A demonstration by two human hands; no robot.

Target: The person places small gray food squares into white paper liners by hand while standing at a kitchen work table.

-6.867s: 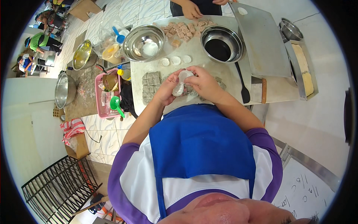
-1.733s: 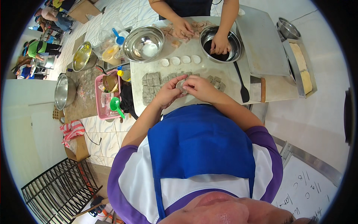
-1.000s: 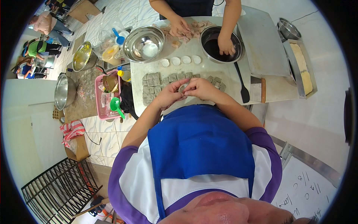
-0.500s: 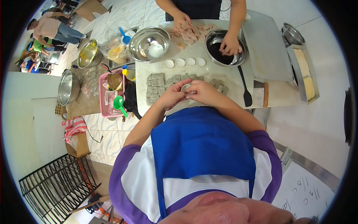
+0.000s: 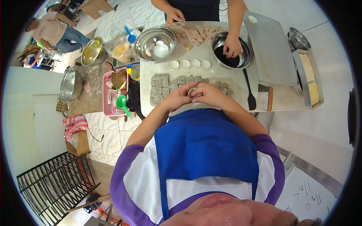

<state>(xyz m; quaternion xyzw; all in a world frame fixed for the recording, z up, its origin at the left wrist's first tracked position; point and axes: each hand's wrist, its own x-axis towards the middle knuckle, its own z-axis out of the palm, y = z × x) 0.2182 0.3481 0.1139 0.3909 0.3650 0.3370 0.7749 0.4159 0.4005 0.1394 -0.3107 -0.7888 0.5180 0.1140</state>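
Observation:
My left hand (image 5: pixel 178 98) and my right hand (image 5: pixel 208 94) meet over the table's near edge, fingers closed round a small white paper cup (image 5: pixel 192 91). What lies inside the cup is too small to make out. Grey-coated square pieces (image 5: pixel 160 89) lie in a block left of my hands; more coated squares (image 5: pixel 181 80) sit just beyond my fingers, and a loose group of coated pieces (image 5: pixel 224 89) is at the right. Farther back stands a row of several white paper cups (image 5: pixel 185 64).
Across the table a co-worker's hand (image 5: pixel 232 47) reaches into a steel bowl (image 5: pixel 247 62) with dark contents. Pinkish cut squares (image 5: pixel 195 36) lie near it. A steel bowl (image 5: pixel 143 45) holds white powder. A black spatula (image 5: pixel 249 92), metal tray (image 5: pixel 269 52) and pink basket (image 5: pixel 106 94) flank the work.
The view has shifted slightly. The co-worker's left-side hand has drawn back from the pinkish squares; the other stays in the dark bowl. My hands keep hold of the paper cup.

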